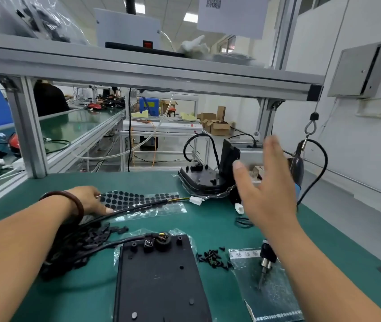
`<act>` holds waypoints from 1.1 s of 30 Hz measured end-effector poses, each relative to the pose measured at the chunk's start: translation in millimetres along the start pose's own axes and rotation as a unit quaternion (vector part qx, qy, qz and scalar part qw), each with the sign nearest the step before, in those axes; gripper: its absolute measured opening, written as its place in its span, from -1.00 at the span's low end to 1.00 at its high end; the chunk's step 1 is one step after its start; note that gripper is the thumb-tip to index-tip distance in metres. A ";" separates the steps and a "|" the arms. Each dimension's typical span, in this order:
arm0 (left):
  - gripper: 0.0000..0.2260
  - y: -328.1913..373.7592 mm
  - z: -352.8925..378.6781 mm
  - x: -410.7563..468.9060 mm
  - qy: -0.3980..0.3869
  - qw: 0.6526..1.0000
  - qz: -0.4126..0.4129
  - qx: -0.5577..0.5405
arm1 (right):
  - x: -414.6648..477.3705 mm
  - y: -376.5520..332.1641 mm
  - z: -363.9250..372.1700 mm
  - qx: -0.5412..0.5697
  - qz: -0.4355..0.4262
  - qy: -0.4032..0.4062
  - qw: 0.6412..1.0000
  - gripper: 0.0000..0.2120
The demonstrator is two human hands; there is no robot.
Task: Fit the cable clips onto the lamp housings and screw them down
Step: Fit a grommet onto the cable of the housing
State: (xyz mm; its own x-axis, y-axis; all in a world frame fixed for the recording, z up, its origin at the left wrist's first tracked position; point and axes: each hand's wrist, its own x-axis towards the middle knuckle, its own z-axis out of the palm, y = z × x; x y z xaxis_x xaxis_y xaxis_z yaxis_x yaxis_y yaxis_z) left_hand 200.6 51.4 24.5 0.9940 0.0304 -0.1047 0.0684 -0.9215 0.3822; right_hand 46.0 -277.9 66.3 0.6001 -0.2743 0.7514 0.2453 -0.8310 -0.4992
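A black lamp housing (159, 277) lies flat at the near centre of the green bench, a cable clip (148, 245) at its top edge where its black cable enters. A heap of loose black cable clips (78, 242) lies to its left. My left hand (92, 199) rests on the bench by a black cable (138, 206) that crosses a plastic sheet of round black pads (138, 198). My right hand (268, 182) is raised in the air with fingers straight, holding nothing, in front of a stack of finished housings (203, 180).
Small black screws (212, 257) are scattered right of the housing. An electric screwdriver tip (265, 263) stands on a plastic bag (268, 287), partly hidden by my right forearm. A second screwdriver (298, 163) hangs from a hook at the right. White connectors (196, 201) lie mid-bench.
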 end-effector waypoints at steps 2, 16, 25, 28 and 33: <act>-0.36 2.9 -1.9 -0.4 0.044 0.997 0.016 -0.062 | -5.2 -18.1 9.7 0.056 -0.039 -0.049 0.996 -0.42; -0.74 80.2 -25.0 -74.7 0.188 0.943 0.273 0.015 | -1.9 -87.8 101.6 0.091 -0.133 -0.231 0.959 -0.61; -0.64 62.9 0.9 -92.5 0.303 0.898 0.304 -0.099 | -7.5 -61.0 99.0 0.187 -0.088 -0.223 0.953 -0.69; -0.64 63.4 -0.2 -95.1 0.280 0.900 0.300 -0.145 | -6.3 -59.1 96.4 0.212 -0.091 -0.218 0.948 -0.70; -0.78 64.5 -2.6 -101.8 0.224 0.892 0.302 -0.251 | -2.9 -58.4 91.3 0.256 -0.095 -0.222 0.936 -0.75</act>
State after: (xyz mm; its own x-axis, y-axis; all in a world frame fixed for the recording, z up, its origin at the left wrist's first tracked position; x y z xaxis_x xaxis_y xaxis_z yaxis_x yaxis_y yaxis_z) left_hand 104.1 -10.1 62.2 0.7896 -0.1577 0.5930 -0.5724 -0.5373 0.6194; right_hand 99.5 -184.4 53.9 0.7383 0.1779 0.6506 0.6442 -0.4719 -0.6020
